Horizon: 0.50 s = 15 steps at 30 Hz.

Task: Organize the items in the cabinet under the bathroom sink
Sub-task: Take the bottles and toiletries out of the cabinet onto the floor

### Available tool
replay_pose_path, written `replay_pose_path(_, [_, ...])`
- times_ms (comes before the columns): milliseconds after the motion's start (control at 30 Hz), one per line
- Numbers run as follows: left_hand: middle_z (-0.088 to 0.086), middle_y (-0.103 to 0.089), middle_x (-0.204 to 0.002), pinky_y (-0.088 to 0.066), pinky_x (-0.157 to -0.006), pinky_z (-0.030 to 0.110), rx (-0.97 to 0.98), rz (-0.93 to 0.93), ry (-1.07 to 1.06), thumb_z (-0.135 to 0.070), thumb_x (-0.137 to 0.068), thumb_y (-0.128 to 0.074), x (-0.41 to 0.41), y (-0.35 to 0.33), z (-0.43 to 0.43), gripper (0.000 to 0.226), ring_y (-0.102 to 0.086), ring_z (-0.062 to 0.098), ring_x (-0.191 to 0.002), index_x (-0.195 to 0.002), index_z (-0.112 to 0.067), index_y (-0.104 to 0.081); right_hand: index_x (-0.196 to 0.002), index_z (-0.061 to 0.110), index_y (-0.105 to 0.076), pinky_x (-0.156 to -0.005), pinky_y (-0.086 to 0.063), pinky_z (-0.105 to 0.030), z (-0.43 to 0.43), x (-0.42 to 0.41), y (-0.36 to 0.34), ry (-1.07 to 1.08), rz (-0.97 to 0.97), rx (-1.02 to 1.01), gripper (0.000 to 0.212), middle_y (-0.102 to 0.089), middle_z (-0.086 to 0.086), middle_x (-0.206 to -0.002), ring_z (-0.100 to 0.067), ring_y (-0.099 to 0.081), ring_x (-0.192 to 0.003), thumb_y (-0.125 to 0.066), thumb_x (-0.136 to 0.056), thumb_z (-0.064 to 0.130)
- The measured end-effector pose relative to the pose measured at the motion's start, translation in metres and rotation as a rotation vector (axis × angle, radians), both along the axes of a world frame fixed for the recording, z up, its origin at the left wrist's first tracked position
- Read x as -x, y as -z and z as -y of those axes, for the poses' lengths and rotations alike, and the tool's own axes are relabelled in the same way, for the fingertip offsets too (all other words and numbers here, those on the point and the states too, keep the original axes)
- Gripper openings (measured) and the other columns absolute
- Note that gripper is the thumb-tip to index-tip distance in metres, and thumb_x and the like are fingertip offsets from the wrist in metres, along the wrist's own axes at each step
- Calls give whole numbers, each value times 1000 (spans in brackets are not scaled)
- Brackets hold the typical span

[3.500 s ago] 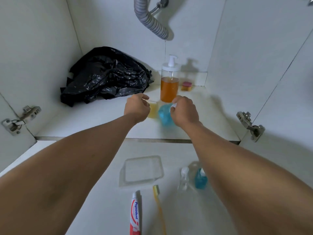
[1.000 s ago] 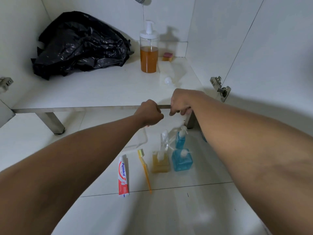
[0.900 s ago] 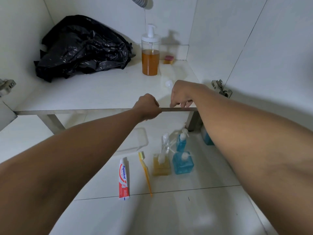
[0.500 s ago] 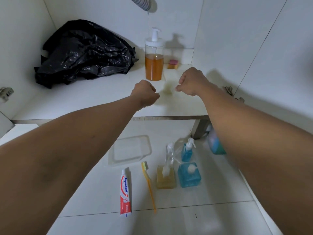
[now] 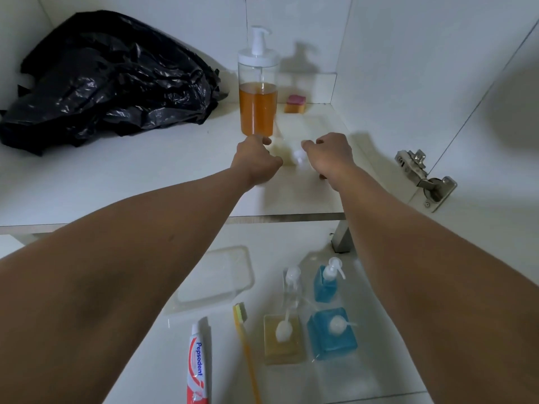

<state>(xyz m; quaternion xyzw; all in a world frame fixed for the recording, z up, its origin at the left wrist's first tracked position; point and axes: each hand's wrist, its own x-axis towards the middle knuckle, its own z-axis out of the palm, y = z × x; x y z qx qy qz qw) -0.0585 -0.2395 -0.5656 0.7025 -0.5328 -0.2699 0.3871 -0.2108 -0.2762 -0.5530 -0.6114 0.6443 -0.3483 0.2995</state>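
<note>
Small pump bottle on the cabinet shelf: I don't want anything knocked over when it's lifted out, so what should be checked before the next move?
1. The small pump bottle sits between the left hand and the right hand: ok.
2. Firm hold on it: cannot tell, the fingertips are hidden.
3. It stands upright: cannot tell.
4. The tall pump dispenser of orange liquid is upright: ok, though it stands just behind the left hand.
5. The sponge is out of the way: ok, it lies at the back wall.
6. The yellow square bottle and blue square bottle on the floor are upright: ok.
</note>
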Motion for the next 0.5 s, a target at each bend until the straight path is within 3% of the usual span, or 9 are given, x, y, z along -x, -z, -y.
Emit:
replay_pose_path(133, [10, -50, -136, -51, -88, 34, 84, 155, 69, -14, -84, -71, 1, 5, 12, 78, -55, 28, -113, -151, -18, -31, -69, 14, -44, -62, -49, -33, 25, -4, 5, 85, 164, -44, 36, -53, -4, -73, -25, -56, -68, -51, -94, 38])
replay_pose_path(200, [9, -34, -151, -51, -90, 39, 175, 314, 123, -11, -81, -71, 1, 8, 16, 94, -51, 30, -124, -157, -25, -16, -79, 13, -47, -74, -60, -42, 42, 2, 4, 116, 230, -99, 31, -58, -6, -86, -28, -65, -83, -49, -94, 39])
replay_pose_path(267, [4, -19, -158, -50, -81, 39, 256, 456, 205, -8, -79, -69, -1, 13, 22, 104, -47, 31, -129, -158, -33, -7, -96, 10, -52, -70, -61, -44, 58, 7, 3, 107, 220, -134, 28, -58, -5, -95, -29, -66, -92, -50, -95, 39])
replay_pose_path(333, [-1, -13, -162, -46, -80, 34, 287, 545, 277, -6, -78, -66, -2, 15, 26, 100, -41, 31, -135, -158, -36, -13, -108, 8, -57, -58, -58, -36, 74, 11, 3, 69, 111, -116, 33, -61, -6, -100, -29, -66, -92, -52, -94, 36])
replay_pose_path(400, [-3, -14, -162, -48, -95, 41, 287, 568, 322, -7, -80, -64, -3, 18, 31, 86, -38, 30, -138, -153, -34, -26, -107, 3, -63, -57, -58, -36, 90, 12, 0, 17, -33, -76, 33, -62, -10, -95, -30, -64, -83, -54, -92, 31])
replay_pose_path(500, [-2, -21, -160, -44, -103, 53, 297, 517, 326, -12, -85, -57, 0, 26, 37, 68, -42, 30, -134, -147, -29, -35, -102, 3, -63, -83, -60, -48, 112, 11, -1, -76, -210, -32, 21, -60, -14, -92, -34, -62, -81, -51, -96, 18])
